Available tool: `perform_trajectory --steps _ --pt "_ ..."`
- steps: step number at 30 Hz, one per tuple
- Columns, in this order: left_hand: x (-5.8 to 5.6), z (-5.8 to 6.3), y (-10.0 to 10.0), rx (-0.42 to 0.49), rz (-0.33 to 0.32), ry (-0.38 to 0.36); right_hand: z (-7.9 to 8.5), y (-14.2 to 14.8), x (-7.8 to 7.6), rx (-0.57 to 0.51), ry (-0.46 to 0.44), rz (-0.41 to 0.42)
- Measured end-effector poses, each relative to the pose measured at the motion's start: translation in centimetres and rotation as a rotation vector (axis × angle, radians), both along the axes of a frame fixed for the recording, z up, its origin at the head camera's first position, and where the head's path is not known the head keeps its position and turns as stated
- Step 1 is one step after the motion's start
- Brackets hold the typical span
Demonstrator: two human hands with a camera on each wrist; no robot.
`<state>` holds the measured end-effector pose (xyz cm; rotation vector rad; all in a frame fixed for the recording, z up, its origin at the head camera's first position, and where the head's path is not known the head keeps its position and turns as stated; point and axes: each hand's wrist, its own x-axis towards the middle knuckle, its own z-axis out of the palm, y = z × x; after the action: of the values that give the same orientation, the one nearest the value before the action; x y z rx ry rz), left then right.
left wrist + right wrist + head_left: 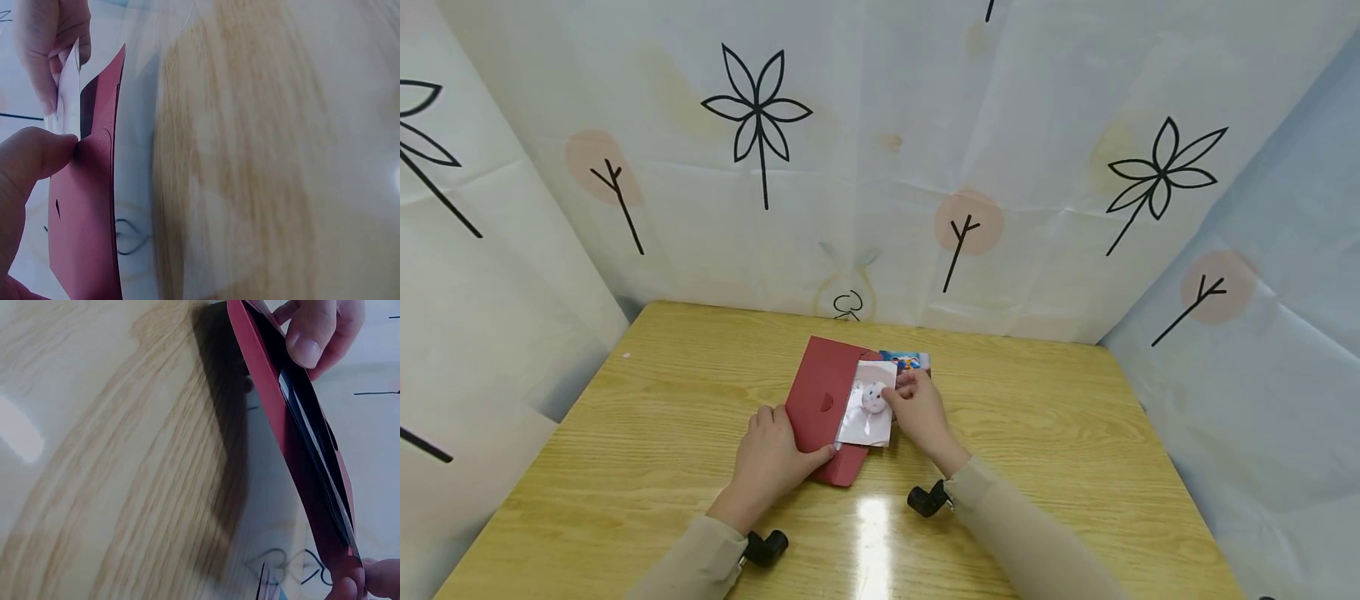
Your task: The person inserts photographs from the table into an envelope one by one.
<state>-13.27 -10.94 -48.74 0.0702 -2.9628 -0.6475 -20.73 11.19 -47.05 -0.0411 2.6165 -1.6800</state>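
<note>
My left hand [771, 454] grips a red paper envelope [808, 392] by its lower left side, thumb across the front near the mouth. A small notch marks the envelope's face, and its flap stands open toward the right. With thumb and fingers, my right hand [922, 412] pinches the right edge of a glossy white picture card [861, 427] bearing a round pale figure. The card's left edge lies at the envelope's mouth. In the right wrist view the envelope [259, 372] gapes, its inside dark, with the card's thin edge along the opening.
Behind the right hand, a small colourful blue packet [907, 359] lies on the wooden table [1037, 433]. White cloth [865, 167] printed with flowers and trees hangs at the back and both sides. Black wrist cameras [766, 548] stick out from the sleeves.
</note>
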Motion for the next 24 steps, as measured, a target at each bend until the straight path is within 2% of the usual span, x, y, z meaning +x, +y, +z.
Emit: perform_trajectory --steps 10,18,24 --pt "0.0 -0.2 0.0 -0.012 -0.005 0.017 -0.3 -2.4 0.5 -0.093 -0.020 0.094" --pt "0.1 -0.1 0.0 0.004 -0.005 0.037 -0.5 -3.4 0.9 -0.105 -0.059 0.211" --pt "0.1 0.1 -0.1 0.008 0.010 0.024 -0.7 -3.5 0.7 -0.076 -0.081 0.244"
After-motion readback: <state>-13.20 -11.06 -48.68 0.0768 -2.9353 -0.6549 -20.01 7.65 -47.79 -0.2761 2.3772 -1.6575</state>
